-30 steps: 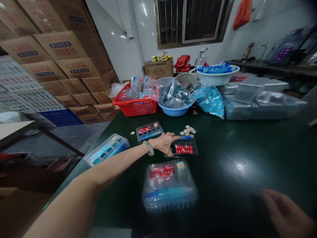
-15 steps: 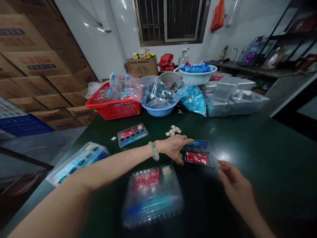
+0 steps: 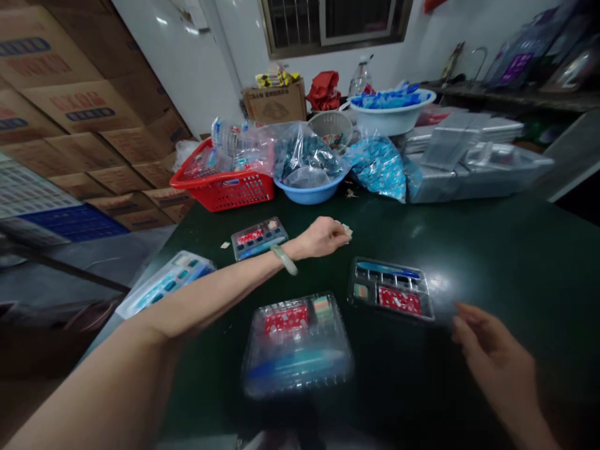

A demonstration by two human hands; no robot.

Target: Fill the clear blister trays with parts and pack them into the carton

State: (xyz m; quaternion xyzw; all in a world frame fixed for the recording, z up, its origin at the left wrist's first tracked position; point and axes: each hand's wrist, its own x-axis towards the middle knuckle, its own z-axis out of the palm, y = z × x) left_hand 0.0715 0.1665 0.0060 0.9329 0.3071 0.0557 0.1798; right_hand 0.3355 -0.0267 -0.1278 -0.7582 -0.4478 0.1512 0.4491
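Note:
My left hand (image 3: 321,237), with a pale green bangle (image 3: 284,259) on its wrist, is closed at the small pale square pieces (image 3: 347,230), pinching at them and hiding most of the pile. My right hand (image 3: 497,353) hovers at the right, somewhat blurred, loosely curled with thumb and forefinger apart and nothing visible between them. Between the hands lies a compartment tray (image 3: 391,287) holding a blue pen, a red patterned packet and a stack of small squares. A stack of clear plastic trays (image 3: 297,347) with similar contents sits nearer to me.
Farther left lie another filled tray (image 3: 260,238) and a stack of trays (image 3: 164,284). Along the back stand a red basket (image 3: 234,190), a blue basin (image 3: 312,192), a blue patterned bag (image 3: 377,167) and stacked clear plastic trays (image 3: 482,181). Cardboard boxes (image 3: 89,109) rise at left.
My left hand has left the compartment tray and moved back and left to the small squares. The tray now shows small squares in its left compartment. My view has shifted slightly.

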